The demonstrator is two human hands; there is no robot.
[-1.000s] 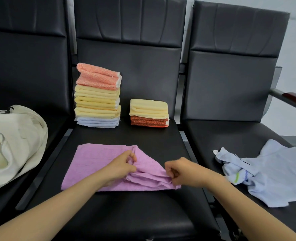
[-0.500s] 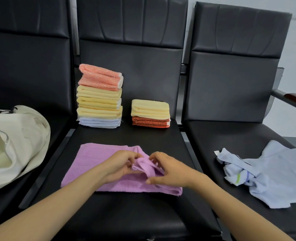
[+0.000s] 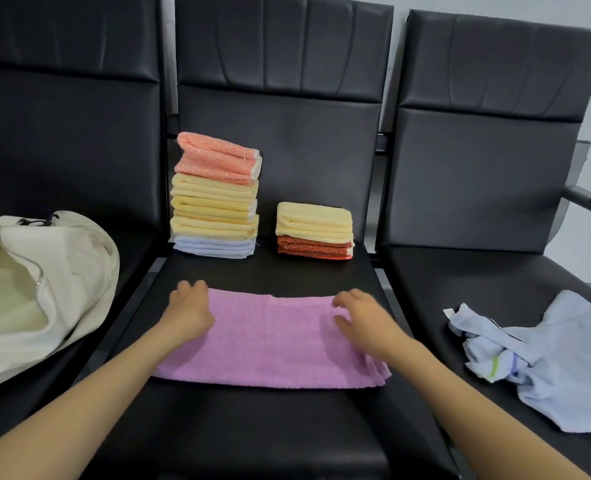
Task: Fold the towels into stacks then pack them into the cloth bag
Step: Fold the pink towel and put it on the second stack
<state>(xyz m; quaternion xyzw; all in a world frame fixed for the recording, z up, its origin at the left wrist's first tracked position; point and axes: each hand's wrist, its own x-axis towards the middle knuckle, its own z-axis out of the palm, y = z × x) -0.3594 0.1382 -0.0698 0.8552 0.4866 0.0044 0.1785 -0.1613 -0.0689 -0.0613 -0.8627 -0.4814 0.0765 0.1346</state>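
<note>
Pink towel (image 3: 273, 341) lies as a folded strip on middle seat (image 3: 270, 427). Left hand (image 3: 188, 311) and right hand (image 3: 361, 322) are laid on its far corners, fingers loose, nothing pinched. Layers should be smoothed outward and right-end edges squared before next fold is made

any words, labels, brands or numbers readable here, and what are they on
Nothing can be read here.
Black print at the top of the cream cloth bag: mostly hidden by a fold, unreadable.
White tag on the crumpled light blue towel: too small to tell if it carries text.
</note>
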